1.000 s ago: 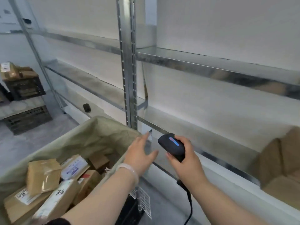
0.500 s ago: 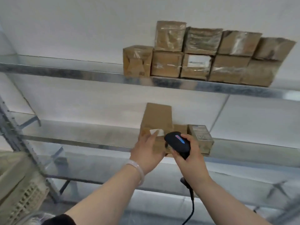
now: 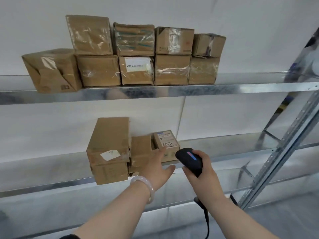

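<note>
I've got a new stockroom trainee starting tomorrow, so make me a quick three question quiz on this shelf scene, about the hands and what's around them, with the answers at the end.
1. What does the right hand hold?
A. a roll of tape
B. a black scanner
C. a marker pen

2. True or false: the left hand also holds a scanner.

3. Fill in: the pale bracelet sits on the ___ wrist.

Key
1. B.
2. False: it holds nothing and reaches, fingers straight, toward the small labelled box on the lower shelf.
3. Left.
</note>
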The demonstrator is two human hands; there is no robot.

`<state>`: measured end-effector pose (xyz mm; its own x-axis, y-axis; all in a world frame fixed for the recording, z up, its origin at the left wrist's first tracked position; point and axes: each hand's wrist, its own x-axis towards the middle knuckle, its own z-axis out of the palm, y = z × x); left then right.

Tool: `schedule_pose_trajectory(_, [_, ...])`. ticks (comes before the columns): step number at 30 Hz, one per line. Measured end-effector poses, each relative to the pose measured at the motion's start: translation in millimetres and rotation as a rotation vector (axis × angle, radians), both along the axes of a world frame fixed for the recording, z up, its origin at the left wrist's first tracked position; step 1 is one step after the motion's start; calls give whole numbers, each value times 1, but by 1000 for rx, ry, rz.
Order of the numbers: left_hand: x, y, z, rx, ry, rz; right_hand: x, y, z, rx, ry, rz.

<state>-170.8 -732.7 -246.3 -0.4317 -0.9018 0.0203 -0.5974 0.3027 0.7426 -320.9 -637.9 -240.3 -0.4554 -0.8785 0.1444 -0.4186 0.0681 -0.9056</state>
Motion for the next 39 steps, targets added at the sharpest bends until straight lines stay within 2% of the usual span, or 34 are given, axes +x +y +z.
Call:
schedule_pose_trajectory(7, [-20, -58, -18, 54, 28, -5, -28, -55, 0, 27, 44, -139])
schedule_pose_trajectory(16, [-44, -112, -42, 131, -33, 65, -45, -99, -25, 116, 4, -179])
schedule_pose_trajectory(20, [-61, -124, -40, 95, -88, 106, -63, -131, -25, 137, -14, -132])
schedule_pose_trajectory(28, [-95, -150, -40, 224, -101, 299, -96, -188, -32, 205, -13, 50])
schedule_pose_trajectory(34, [-118, -150, -52, 241, -289, 361, -114, -220, -45, 255, -51, 205])
schedule_pose_trajectory(39, [-134, -137, -52, 228, -233, 428, -137, -222, -49, 262, -59, 223])
